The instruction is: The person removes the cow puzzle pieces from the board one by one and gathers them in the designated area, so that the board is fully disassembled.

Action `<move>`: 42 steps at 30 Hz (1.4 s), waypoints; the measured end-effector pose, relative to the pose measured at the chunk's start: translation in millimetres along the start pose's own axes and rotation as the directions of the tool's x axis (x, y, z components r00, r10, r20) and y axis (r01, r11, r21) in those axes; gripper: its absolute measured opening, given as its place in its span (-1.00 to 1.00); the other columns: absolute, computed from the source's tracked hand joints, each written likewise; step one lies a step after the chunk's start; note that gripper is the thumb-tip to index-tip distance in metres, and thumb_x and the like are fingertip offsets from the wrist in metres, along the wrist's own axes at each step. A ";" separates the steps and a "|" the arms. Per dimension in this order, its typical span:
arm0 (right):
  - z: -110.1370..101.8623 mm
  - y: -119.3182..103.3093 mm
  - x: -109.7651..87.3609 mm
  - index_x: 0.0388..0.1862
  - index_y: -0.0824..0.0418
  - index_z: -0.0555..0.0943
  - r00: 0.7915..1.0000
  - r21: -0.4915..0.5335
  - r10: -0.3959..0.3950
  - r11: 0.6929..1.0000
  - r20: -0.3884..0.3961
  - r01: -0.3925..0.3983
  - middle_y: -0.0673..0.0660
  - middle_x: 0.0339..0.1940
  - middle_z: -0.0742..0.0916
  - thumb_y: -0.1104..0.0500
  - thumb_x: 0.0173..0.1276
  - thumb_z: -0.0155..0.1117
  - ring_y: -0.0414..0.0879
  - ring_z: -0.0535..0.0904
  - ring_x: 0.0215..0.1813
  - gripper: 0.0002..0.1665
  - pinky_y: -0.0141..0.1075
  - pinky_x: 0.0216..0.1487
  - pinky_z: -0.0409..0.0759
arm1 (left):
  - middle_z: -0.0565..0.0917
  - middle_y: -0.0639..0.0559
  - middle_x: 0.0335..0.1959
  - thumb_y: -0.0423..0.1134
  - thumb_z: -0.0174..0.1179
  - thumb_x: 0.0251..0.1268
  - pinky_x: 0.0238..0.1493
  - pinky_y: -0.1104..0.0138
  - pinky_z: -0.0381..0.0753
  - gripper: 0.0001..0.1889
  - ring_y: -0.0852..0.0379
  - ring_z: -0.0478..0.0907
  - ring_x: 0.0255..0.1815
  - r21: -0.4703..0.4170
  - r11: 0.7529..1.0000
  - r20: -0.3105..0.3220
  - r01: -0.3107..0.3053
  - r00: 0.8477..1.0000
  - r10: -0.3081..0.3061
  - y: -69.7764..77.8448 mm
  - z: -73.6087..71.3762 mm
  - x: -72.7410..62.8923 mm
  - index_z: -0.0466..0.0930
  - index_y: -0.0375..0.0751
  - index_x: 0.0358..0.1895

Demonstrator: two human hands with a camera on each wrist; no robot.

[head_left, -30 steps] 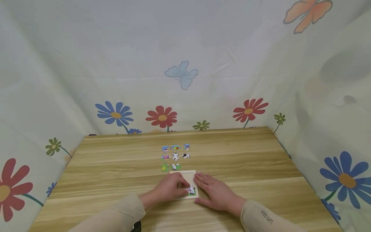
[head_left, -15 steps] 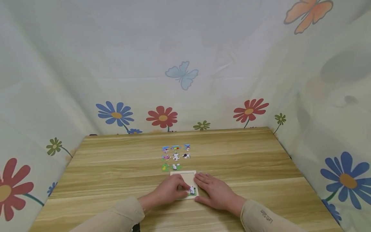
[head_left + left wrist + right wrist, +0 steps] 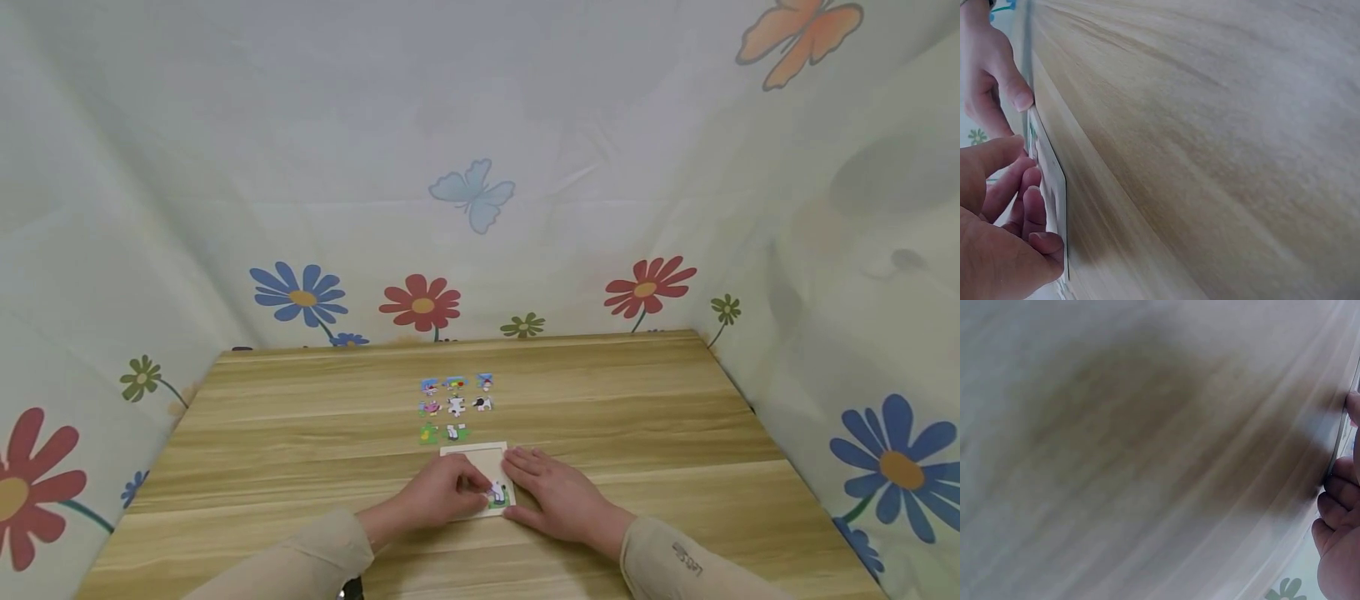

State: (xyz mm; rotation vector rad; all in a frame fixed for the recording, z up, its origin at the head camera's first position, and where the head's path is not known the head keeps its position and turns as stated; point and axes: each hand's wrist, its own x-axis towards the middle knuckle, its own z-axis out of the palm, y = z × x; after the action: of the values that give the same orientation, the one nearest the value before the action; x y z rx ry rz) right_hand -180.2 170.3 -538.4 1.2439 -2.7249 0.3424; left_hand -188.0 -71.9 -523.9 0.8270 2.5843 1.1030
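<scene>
In the head view a small pale puzzle tray [image 3: 476,447] lies flat near the front of the table. A jigsaw piece [image 3: 498,496] with white, green and black print sits in its lower right corner. My left hand [image 3: 442,490] reaches over the tray's left side and pinches this piece at its left edge with thumb and forefinger. Its palm hides the tray's lower left. My right hand [image 3: 558,497] lies along the tray's right side, fingers extended, fingertips and thumb at the rim. The left wrist view shows the left hand [image 3: 1007,244] close over the tray [image 3: 1054,181].
Beyond the tray, several loose jigsaw pieces [image 3: 456,406] lie face up in rough rows on the wooden table [image 3: 615,400]. A pale flower-print cloth [image 3: 360,208] encloses the back and sides of the table.
Both hands keep their places at the tray, with the left fingers still on the jigsaw piece. Only a slight shift of the head view shows.
</scene>
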 end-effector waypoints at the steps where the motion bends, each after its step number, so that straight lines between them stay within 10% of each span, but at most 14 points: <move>1: 0.9 0.6 0.0 0.35 0.28 0.36 1.000 -0.003 -0.001 1.000 0.000 0.001 0.19 0.36 0.42 -0.28 0.35 0.07 0.05 0.28 0.38 -0.18 -0.04 0.32 0.21 | 0.59 0.23 -0.39 -0.21 0.36 0.09 -0.36 0.41 0.43 -0.84 0.29 0.43 -0.42 0.000 1.000 0.002 0.005 1.000 -0.005 0.5 -0.5 0.1 0.73 -0.08 -0.23; 28: 3.7 1.5 -0.6 0.35 0.27 0.36 1.000 -0.011 -0.004 1.000 -0.003 0.004 0.19 0.36 0.42 -0.29 0.34 0.06 0.03 0.28 0.38 -0.18 -0.04 0.32 0.21 | 0.64 0.14 -0.47 -0.29 0.38 0.08 -0.38 0.40 0.53 -0.90 0.27 0.55 -0.44 -0.184 0.982 -0.060 0.046 0.997 -0.058 1.7 9.6 5.3 0.62 -0.05 -0.39; 42: 4.2 2.0 -0.9 0.33 0.29 0.38 1.000 -0.005 -0.021 1.000 -0.018 0.021 0.20 0.34 0.44 -0.28 0.34 0.08 0.05 0.29 0.37 -0.19 -0.04 0.32 0.21 | 0.62 0.26 -0.47 -0.24 0.37 0.11 -0.40 0.39 0.48 -0.89 0.27 0.51 -0.42 -0.105 0.993 -0.101 0.052 0.993 -0.063 5.4 -7.0 18.6 0.61 0.06 -0.40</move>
State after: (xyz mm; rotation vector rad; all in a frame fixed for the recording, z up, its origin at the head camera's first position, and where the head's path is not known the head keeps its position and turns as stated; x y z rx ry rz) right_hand -181.2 171.2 -542.9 1.2613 -2.6934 0.3436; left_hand -203.7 -62.4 -514.8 0.6845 2.5918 1.2816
